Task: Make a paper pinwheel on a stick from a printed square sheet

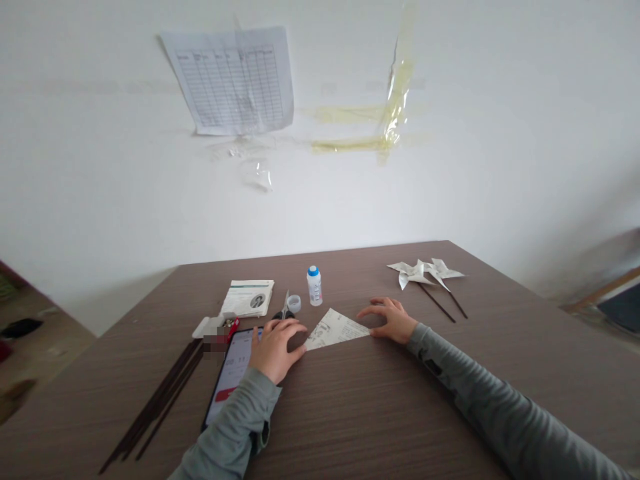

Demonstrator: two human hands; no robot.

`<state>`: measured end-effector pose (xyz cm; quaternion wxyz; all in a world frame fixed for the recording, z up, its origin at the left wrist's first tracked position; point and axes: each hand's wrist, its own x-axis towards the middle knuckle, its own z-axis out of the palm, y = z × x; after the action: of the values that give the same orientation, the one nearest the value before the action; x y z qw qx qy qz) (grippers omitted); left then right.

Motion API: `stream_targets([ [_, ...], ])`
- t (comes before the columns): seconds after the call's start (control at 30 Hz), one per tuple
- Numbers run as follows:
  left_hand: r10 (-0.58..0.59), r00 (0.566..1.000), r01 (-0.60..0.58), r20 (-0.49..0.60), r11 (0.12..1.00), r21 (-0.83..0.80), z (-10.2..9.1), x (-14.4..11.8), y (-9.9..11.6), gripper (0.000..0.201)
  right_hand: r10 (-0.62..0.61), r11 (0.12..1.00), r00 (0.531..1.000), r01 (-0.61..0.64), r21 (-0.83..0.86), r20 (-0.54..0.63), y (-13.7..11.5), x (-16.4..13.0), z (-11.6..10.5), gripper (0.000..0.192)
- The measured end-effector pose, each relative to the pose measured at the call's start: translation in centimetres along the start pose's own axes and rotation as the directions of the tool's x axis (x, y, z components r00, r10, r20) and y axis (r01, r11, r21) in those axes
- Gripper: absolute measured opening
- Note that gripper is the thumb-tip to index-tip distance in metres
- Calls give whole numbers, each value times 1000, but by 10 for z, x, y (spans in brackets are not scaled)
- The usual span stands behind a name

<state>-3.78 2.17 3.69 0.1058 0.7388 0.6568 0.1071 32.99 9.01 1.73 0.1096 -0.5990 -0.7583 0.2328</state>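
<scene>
1. Hands flat, fingers spread, gripping nothing: left hand [276,345] and right hand [391,319] pin opposite corners of the folded paper triangle [334,328] lying on the table [380,413], likely flattening its crease.
2. Scissors [284,309], glue bottle [315,285] and phone [231,373] sit within reach.
3. Finished pinwheels [425,272] lie well apart at right.

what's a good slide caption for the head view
Both hands, left hand and right hand, press a folded paper triangle flat on a wooden table.

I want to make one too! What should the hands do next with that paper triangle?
Probably press the fold flat. The paper triangle lies on the table with the left hand on one corner and the right hand on the other, so a fingertip could run along its folded edge to sharpen the crease.
</scene>
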Motion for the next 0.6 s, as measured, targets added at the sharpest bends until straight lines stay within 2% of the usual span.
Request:
stream_targets([
  [0.33, -12, 1000, 12, 8, 1000, 3, -3, -1, -5, 45, 8, 1000, 1000, -8, -26, 5, 4, 2, 3, 59],
  [0.6, 21, 999, -21, -36, 1000, -2, 5, -4, -1, 53, -36, 999, 999, 36, -40, -8, 9, 0, 6, 59],
])
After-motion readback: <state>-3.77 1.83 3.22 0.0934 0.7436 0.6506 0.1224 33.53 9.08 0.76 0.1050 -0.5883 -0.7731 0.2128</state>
